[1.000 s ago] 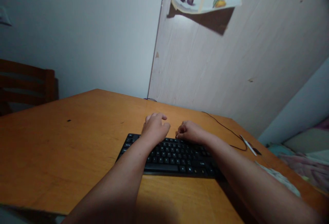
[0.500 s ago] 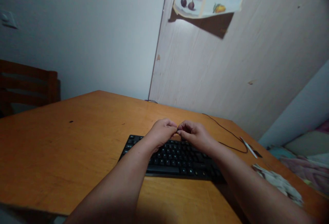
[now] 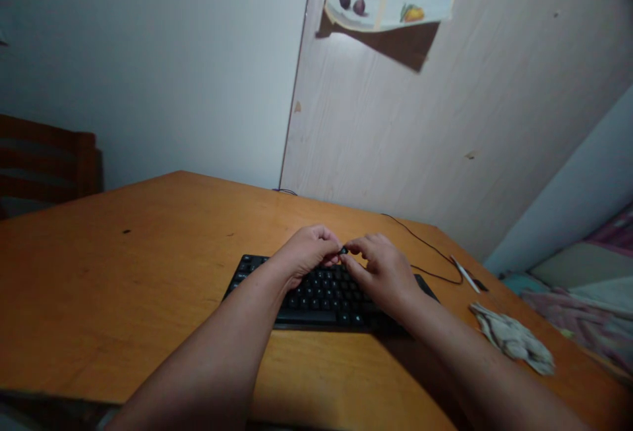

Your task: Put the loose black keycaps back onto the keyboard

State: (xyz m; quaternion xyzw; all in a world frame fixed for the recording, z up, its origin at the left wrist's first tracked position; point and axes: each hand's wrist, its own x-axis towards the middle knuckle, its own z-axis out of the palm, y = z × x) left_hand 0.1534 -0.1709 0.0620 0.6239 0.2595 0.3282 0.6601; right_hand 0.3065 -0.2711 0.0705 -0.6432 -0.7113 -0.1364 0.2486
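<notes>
A black keyboard (image 3: 311, 316) lies on the wooden table below my hands. Over its back edge, a small black keycap (image 3: 343, 250) is held up between my fingertips. My left hand (image 3: 311, 248) pinches it from the left, thumb and fingers closed. From the right, the thumb and forefinger of my right hand (image 3: 383, 266) close around the same piece. My hands and right forearm hide part of the keys, mostly toward the keyboard's right end.
On the table's right side lie a crumpled cloth (image 3: 514, 337), a white pen-like stick (image 3: 465, 274) and a small dark flat piece (image 3: 480, 285). A black cable (image 3: 420, 238) curves behind the keyboard. A wooden chair (image 3: 44, 161) stands at left.
My right thumb and fingers have shifted around the keycap, so more of it shows between my hands. The whole view has turned slightly to the right.
</notes>
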